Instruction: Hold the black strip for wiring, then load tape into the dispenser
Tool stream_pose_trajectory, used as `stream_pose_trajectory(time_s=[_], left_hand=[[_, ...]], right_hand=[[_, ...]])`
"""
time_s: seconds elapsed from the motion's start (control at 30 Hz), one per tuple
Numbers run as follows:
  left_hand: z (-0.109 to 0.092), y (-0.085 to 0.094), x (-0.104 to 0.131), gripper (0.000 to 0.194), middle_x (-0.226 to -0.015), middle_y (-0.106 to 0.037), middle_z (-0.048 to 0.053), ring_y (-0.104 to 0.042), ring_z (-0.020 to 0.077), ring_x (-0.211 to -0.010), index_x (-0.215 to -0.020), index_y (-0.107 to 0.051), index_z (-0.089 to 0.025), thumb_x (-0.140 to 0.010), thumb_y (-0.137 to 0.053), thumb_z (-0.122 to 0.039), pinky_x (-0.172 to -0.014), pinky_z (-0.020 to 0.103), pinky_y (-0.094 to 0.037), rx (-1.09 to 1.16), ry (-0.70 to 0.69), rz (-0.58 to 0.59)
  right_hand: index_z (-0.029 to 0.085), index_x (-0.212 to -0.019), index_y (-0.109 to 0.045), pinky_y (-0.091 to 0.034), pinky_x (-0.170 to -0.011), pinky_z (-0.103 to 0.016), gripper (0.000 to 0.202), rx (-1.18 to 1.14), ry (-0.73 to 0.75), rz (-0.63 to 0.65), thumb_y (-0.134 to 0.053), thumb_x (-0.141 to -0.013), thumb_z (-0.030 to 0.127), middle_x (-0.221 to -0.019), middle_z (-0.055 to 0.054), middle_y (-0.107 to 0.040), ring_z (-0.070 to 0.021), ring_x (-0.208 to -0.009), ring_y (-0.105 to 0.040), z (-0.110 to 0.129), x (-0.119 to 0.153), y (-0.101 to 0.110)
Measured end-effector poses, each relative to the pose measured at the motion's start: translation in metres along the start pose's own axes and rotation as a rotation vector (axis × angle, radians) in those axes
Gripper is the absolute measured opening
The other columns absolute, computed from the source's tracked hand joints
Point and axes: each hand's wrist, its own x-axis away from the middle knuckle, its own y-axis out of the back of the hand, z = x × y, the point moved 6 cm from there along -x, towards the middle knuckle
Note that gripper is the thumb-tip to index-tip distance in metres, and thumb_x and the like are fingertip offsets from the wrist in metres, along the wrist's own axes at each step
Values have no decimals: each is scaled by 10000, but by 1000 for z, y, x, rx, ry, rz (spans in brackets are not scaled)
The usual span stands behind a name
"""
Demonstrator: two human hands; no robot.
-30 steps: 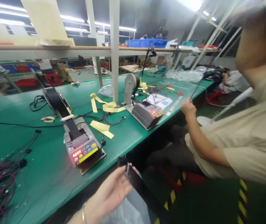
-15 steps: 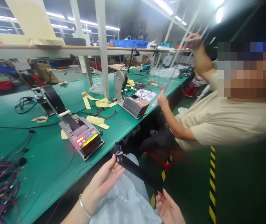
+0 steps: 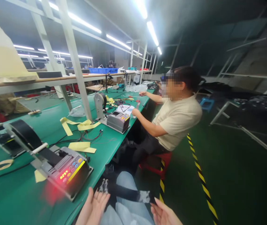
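Stretching a black tape strip [image 3: 126,193] taut above the lap, left hand [image 3: 93,207] and right hand [image 3: 165,214] each pinching one end beside the tape dispenser [image 3: 65,172]; applying it likely calls for holding tension.

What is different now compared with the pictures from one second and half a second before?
The right hand has come in and taken the free end of the black strip, now stretched level between it and the left hand. The co-worker lowered both arms to the green bench. The tape dispenser stayed put.
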Motion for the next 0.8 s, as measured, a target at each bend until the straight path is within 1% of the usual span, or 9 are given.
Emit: stream_pose_trajectory(time_s=[0.07, 0.13, 0.2, 0.27, 0.37, 0.47, 0.57, 0.7, 0.8], left_hand=[[-5, -7, 3, 401, -1072, -666, 136, -554, 242, -1117, -1305, -456, -159, -933, -344, -255, -1022, 426, -395, -83, -32, 29], [-7, -14, 5, 428, -1160, -625, 128, -514, 238, -1162, -1339, -418, -189, -912, -387, -199, -1017, 396, -407, -170, -34, 76], [-6, -21, 4, 480, -1200, -600, 132, -535, 233, -1139, -1336, -418, -184, -864, -463, -114, -972, 356, -457, -230, -8, 116], [-2, -25, -1, 492, -1198, -596, 149, -580, 225, -1083, -1305, -445, -136, -824, -510, -58, -899, 308, -509, -292, -16, 112], [11, -25, -13, 371, -1192, -593, 159, -623, 207, -1008, -1210, -515, -96, -842, -486, -63, -817, 269, -539, -401, -9, 49], [41, -24, -16, 315, -1184, -591, 159, -627, 199, -990, -1155, -535, -76, -841, -508, -83, -838, 274, -520, -450, 134, 46], [75, -33, -4, 335, -1138, -609, 167, -629, 204, -967, -1133, -536, -41, -826, -576, -170, -854, 282, -496, -480, 346, 178], [113, -55, 16, 466, -1071, -637, 175, -643, 234, -910, -1103, -557, -6, -826, -571, -381, -785, 298, -498, -440, 629, 403], [128, -69, 13, 429, -941, -684, 127, -663, 206, -820, -1063, -593, -66, -829, -554, -424, -718, 271, -496, -286, 753, 437]], right_hand=[[95, -598, -644, -515, -470, -187, 322, -49, -34, 1, -866, -365, 109, -579, -68, -673, -133, -499, -619, 1, -1, -3], [104, -616, -645, -519, -487, -188, 311, -61, 0, 28, -861, -393, 110, -597, -67, -679, -135, -517, -626, 7, 2, -9], [115, -654, -640, -521, -507, -191, 313, -37, 63, 70, -856, -427, 127, -621, -67, -685, -138, -540, -634, 18, 9, -15], [123, -695, -626, -521, -524, -205, 344, 22, 138, 109, -857, -441, 146, -646, -74, -689, -155, -573, -647, 29, 17, -21], [130, -706, -594, -537, -611, -260, 378, 115, 250, 134, -860, -442, 176, -681, -74, -691, -194, -651, -668, 46, 24, -28], [107, -716, -607, -530, -719, -282, 340, 209, 381, 165, -839, -512, 247, -706, -65, -682, -171, -682, -663, 58, 26, -36], [104, -726, -603, -520, -771, -292, 344, 209, 459, 182, -826, -536, 285, -712, -45, -671, -152, -688, -655, 61, 23, -49], [151, -728, -531, -518, -817, -340, 447, 31, 448, 126, -859, -451, 275, -663, -2, -657, -178, -708, -666, 51, 13, -66], [176, -784, -496, -515, -839, -347, 513, -48, 397, 120, -862, -440, 282, -747, -32, -685, -213, -815, -672, 39, 6, -73]])
